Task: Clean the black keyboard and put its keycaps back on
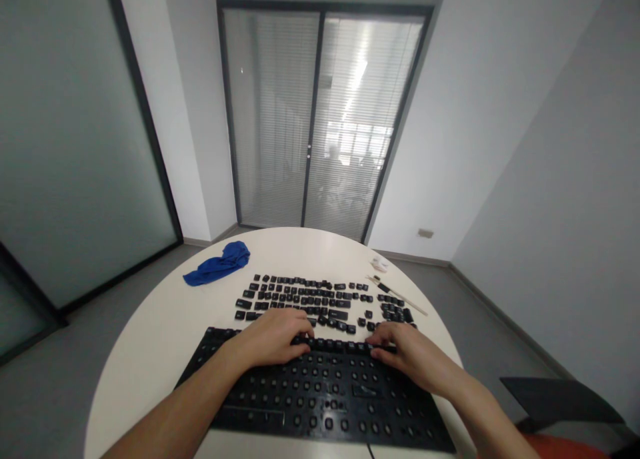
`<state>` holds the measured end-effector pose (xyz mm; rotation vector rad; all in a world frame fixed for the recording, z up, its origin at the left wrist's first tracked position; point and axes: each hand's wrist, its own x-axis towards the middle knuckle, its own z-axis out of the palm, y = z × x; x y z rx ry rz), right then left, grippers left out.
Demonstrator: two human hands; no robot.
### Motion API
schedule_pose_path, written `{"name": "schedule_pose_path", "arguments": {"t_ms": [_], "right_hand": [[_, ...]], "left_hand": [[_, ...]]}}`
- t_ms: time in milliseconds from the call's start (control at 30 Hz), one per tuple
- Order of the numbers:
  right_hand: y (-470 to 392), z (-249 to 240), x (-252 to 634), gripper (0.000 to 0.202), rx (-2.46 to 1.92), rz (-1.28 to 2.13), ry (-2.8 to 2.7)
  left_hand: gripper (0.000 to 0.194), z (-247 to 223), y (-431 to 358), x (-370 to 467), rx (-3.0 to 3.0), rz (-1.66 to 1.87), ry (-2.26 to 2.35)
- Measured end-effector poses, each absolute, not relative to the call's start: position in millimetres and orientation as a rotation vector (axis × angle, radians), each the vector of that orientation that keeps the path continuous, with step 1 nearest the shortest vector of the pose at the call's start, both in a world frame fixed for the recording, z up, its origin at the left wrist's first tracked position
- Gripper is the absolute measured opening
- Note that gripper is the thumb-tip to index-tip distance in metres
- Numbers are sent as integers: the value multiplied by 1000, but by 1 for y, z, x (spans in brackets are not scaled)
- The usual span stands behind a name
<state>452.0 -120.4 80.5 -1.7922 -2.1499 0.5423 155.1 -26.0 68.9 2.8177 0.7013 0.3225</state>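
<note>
A black keyboard [320, 392] lies across the near side of the round table, most of its key positions bare of caps. One row of keys is still fitted along its far edge. My left hand [275, 335] reaches over the keyboard, its fingers bent over the far edge and the thumb on the near side of that row. At the far right part of the same edge, my right hand [405, 352] has thumb and fingers closed around the rim. Loose black keycaps [300, 299] lie in rows just beyond the keyboard; my left hand hides some.
A blue cloth [220, 264] rests at the table's left. A thin brush [400, 294] with a pale handle and a small whitish item [379, 264] lie at the right. A cable [370, 451] runs off the near edge. A dark chair [560, 399] stands right of the table [135, 372].
</note>
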Motion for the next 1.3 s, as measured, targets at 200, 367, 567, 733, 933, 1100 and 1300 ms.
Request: {"name": "schedule_pose_path", "arguments": {"t_ms": [200, 367, 567, 733, 933, 1100, 1300], "right_hand": [[-120, 76, 453, 16, -1803, 515, -2187], [-122, 70, 454, 17, -1734, 465, -2253], [-127, 68, 457, 19, -1741, 455, -2224], [-139, 67, 473, 21, -1767, 509, -2182], [-148, 64, 503, 24, -1833, 489, -2149], [-152, 65, 507, 27, -1832, 459, -2171], [-152, 74, 496, 30, -1884, 380, -2119]], "left_hand": [[16, 65, -24, 155, 2820, 352, 680], [16, 64, -23, 155, 2816, 351, 675], [15, 63, -23, 156, 2818, 354, 659], [16, 65, -25, 158, 2796, 354, 617], [17, 70, -25, 155, 2790, 365, 625], [16, 74, -15, 146, 2733, 463, 781], [26, 71, 23, 112, 2526, 899, 1334]]}}
